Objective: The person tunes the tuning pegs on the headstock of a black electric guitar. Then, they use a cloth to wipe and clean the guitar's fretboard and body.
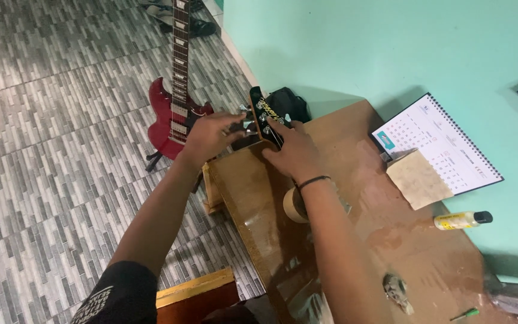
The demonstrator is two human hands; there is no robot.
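Up at the centre of the frame, both hands meet on a black guitar headstock (263,115) that juts over the far end of a brown wooden table (355,198). The left hand (210,137) closes its fingertips narrowly on the tuning pegs at the headstock's left edge, while the right hand (293,150) wraps over the neck just below it, fingers curled against the strings; a dark band sits on that wrist. A roll of tape (294,205) lies on the table beside the right forearm. Behind the headstock sits a black bag (289,103). To the upper left, a red electric guitar (174,117) stands on the grey tiled floor (43,150). On the right, a spiral-bound calendar (445,141) leans against the green wall (361,48), with a tan sheet (418,179) in front and a small yellow bottle (461,220) lying nearby.
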